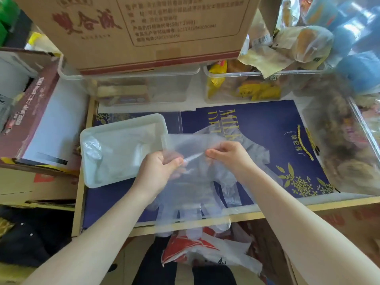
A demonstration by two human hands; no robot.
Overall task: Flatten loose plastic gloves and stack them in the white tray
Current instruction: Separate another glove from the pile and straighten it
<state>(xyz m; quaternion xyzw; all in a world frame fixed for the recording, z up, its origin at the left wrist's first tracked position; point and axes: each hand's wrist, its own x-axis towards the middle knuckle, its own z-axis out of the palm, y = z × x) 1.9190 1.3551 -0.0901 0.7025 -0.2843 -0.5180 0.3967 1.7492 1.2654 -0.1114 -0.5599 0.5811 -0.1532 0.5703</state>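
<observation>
Cluttered bench (205, 220): a plastic glove (193, 194) is pinched taut by left hand (158, 171) and right hand (228, 155), right of the white tray (123, 122). Flattening seems underway; laying it leftward into the tray is judged next.

The cardboard box (131, 27) at twelve o'clock carries large red Chinese characters on its left half and, to their right, a red-framed panel of small Chinese print, too blurred to read for certain; its bottom line seems to hold a phone number beginning 400. The dark blue sheet (267, 128) at the centre bears gold capitals turned sideways, reading roughly "MILK", with a second row just beside them that cannot be made out. At two o'clock on that sheet stands a short line of pale Chinese script, unreadable.
</observation>
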